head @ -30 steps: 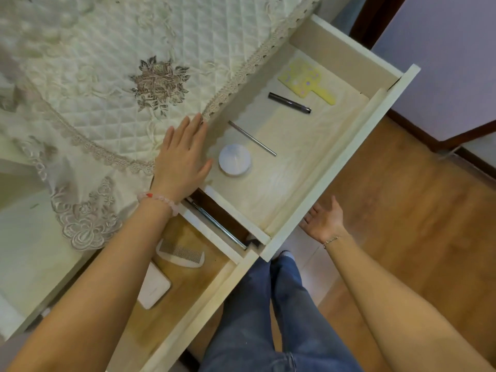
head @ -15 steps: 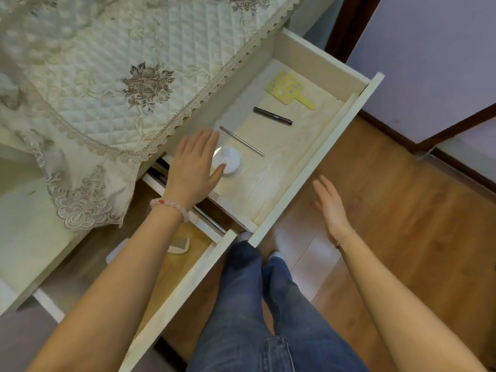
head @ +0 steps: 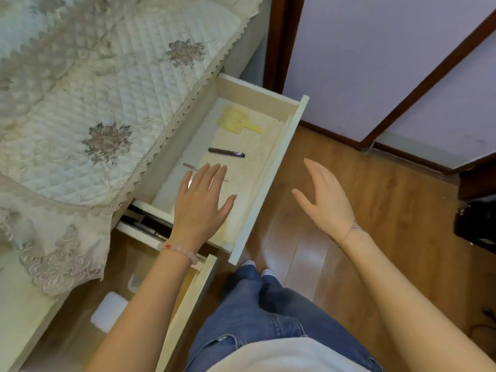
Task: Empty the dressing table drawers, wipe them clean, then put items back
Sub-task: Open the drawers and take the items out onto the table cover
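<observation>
I see the upper drawer (head: 271, 167) pulled out from the table (head: 16, 312), with my left hand (head: 200, 202) now spread flat inside it, fingers apart and gripping nothing. Half a second ago that hand only reached the drawer's near corner beside the small round white case; now it covers the case, which I can no longer see, and lies over the thin metal rod (head: 189, 165). The dark pen (head: 226, 152) and the yellow hand mirror (head: 237, 122) lie beyond my fingertips, where they were. My right hand (head: 326, 200) has risen and hangs open over the wooden floor (head: 389, 210), just beside the drawer front, touching nothing. The lower drawer (head: 188, 299) stands open too, holding a white comb (head: 135, 281) and a white box (head: 108, 311). A quilted lace cloth (head: 94, 103) drapes the table top. Lilac doors (head: 375, 49) with dark frames stand behind.
</observation>
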{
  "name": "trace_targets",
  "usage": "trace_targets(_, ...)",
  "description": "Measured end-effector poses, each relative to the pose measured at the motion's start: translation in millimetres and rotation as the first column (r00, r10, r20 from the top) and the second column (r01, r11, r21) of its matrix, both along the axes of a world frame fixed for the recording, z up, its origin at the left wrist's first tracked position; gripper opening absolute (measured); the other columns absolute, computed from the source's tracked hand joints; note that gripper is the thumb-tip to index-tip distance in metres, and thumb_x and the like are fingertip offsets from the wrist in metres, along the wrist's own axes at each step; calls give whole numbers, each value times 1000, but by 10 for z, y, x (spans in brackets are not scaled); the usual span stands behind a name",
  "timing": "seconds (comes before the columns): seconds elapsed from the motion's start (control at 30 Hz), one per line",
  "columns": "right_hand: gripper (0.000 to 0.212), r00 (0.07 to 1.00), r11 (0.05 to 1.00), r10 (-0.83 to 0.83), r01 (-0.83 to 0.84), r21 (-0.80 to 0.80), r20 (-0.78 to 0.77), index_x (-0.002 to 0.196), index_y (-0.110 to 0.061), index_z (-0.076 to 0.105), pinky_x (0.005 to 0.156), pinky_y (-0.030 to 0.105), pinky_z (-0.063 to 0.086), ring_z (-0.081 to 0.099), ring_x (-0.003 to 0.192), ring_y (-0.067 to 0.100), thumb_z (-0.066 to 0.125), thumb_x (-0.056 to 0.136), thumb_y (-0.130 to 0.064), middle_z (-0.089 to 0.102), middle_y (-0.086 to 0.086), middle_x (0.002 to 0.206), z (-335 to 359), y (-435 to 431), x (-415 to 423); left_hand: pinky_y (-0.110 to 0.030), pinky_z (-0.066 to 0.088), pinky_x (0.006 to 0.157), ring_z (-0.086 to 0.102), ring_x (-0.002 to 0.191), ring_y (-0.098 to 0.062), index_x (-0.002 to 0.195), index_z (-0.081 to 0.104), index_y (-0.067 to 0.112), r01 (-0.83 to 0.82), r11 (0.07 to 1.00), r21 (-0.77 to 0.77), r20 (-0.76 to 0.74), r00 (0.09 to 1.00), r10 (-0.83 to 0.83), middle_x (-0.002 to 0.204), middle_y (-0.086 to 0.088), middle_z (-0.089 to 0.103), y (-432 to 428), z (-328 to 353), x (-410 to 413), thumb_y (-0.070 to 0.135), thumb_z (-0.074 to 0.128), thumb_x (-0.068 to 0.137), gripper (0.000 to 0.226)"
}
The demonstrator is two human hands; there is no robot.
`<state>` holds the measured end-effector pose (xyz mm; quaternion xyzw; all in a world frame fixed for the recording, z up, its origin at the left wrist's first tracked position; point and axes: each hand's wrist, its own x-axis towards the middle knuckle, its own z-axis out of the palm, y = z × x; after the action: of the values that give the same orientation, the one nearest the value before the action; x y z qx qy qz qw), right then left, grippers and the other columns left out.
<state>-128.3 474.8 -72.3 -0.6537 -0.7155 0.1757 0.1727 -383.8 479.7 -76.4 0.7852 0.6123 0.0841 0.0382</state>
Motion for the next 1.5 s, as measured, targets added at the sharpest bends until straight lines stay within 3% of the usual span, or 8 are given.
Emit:
trace_targets(0.4,64,986,985,-167,168,30,-25,146,-22,24,116,37,23,22,141,13,47,91,-45,26,-2,152,140,265,476,-45,27,109,45,129,-26,133,50,10,156,986,58,-16,988,-155,133,-6,55,635,148,509,48,38,89,59)
trace_targets(0.73,63,999,999,-22,23,32,-44,146,-21,23,118,39,18,16,142,11,49,92,-41,24,-3,153,216,1213,1527,-42,19,111,42,132,-26,136,47,12,12,998,57,-74,997,-8,136,-6,53,1311,175,1512,50,35,90,61)
trace_targets(1.03,62,993,993,114,-114,27,3,146,-20,23,118,36,17,17,142,12,48,93,-41,25,-3,153,277,2019,2360,-46,27,110,44,129,-27,134,49,11,-128,987,92,-53,990,134,135,-7,54,1796,297,2344,50,34,90,60)
trace_targets(1.5,63,960,960,278,-279,-8,-35,147,-21,19,118,36,15,13,143,11,48,93,-38,22,-3,154,129,3505,2383,-46,28,110,43,130,-26,136,47,12,-262,964,52,-68,962,265,135,-6,53,2838,182,2444,50,34,90,61)
